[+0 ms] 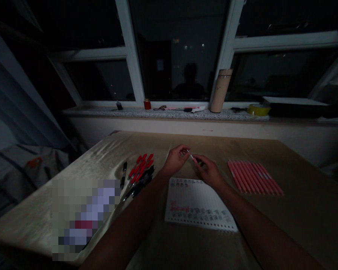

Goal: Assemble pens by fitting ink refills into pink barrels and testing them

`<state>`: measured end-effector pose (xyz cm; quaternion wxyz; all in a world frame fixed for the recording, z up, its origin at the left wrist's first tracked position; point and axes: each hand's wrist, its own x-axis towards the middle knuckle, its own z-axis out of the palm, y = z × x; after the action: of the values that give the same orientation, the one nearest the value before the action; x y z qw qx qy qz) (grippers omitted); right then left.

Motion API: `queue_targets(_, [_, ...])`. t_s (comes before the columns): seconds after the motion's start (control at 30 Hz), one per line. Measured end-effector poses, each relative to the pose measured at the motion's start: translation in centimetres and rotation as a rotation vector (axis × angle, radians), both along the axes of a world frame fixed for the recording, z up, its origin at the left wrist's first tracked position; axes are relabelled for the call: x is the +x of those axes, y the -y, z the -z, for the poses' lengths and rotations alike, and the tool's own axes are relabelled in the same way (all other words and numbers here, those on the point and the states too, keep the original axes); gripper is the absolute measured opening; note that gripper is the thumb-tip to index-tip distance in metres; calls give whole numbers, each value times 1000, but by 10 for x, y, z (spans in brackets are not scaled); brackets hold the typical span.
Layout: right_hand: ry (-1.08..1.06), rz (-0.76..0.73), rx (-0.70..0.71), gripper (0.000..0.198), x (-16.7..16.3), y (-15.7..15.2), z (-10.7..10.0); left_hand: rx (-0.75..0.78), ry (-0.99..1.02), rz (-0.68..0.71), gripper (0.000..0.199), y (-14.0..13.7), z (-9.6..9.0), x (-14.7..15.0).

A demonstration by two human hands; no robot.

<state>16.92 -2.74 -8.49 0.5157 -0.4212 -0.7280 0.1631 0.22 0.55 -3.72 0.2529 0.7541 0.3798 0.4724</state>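
Note:
Over the top edge of a spiral notebook (197, 202), my two hands meet at a slim pen-like piece. My left hand (177, 159) pinches the end of its thin white rod (190, 154). Closed around the pinkish barrel (195, 161) is my right hand (207, 170); most of that barrel is hidden by the fingers. Grey and red handwriting covers parts of the notebook page. Several pink pen-like sticks (253, 177) lie in a neat row to the right. Left of my left hand are several red pen parts (141, 167) and a bunch of black pens (139, 183).
A single dark pen (124, 174) lies further left, near a blurred-out long object (92, 213). Along the window sill stand a red-filled jar (147, 104), a tall tan cylinder (221, 90) and a roll of yellow tape (258, 109). The table's left edge borders striped fabric.

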Motion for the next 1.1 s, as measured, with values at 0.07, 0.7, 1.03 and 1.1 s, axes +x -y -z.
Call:
queue_targets(0.07, [-5, 1, -4, 29, 0, 2, -3, -23, 27, 9, 22, -1, 1, -1])
queue_targets(0.7, [-70, 69, -26, 29, -2, 3, -3, 117, -957, -274, 24, -11, 33, -19])
queue_targets(1.03, [-47, 69, -37, 29, -1, 4, -5, 119, -916, -244, 23, -13, 30, -16])
queue_targets(1.1, [-54, 58, -39, 28, 0, 3, -4, 137, -837, -223, 21, -12, 28, -15])
